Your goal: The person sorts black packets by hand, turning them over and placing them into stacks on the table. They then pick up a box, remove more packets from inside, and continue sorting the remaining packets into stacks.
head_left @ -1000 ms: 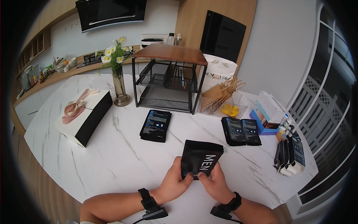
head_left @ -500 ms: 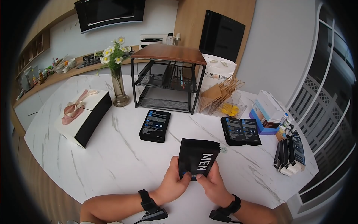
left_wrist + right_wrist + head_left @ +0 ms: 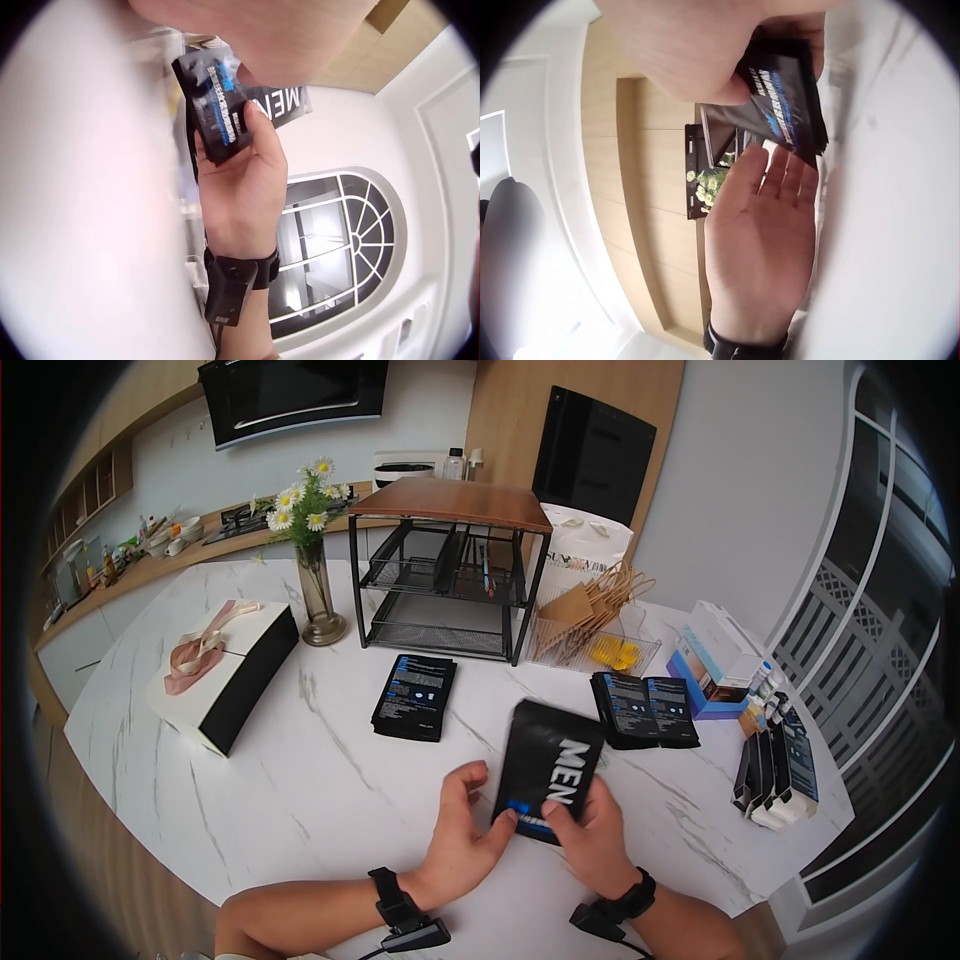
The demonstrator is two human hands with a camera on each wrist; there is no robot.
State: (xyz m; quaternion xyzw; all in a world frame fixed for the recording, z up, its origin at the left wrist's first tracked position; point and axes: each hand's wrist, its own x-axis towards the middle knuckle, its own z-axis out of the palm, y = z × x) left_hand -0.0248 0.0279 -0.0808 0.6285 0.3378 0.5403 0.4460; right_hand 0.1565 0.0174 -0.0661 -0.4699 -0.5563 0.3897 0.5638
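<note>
My right hand (image 3: 597,848) grips a stack of black pouches (image 3: 545,760) by its lower right, thumb across the front, where "MEN" stands in white letters. In the left wrist view its thumb lies on the lower printed end. My left hand (image 3: 460,850) is beside the stack's lower left corner, thumb tip at that corner and fingers away from the side. The right wrist view shows its fingers extended, palm bare. Beyond the hands lie a pile of black pouches (image 3: 415,698) and, farther right, two adjoining piles of similar pouches (image 3: 647,710).
A white box with a ribbon (image 3: 215,670) lies at the left, near a vase of daisies (image 3: 318,595). Behind stands a black rack with a wooden top (image 3: 450,500). To the right are a clear basket (image 3: 590,645), boxes (image 3: 715,660) and upright black cartons (image 3: 775,775).
The left fingers have come off the stack's side and spread to the left. The stack has tilted and shifted slightly right and up with the right hand.
</note>
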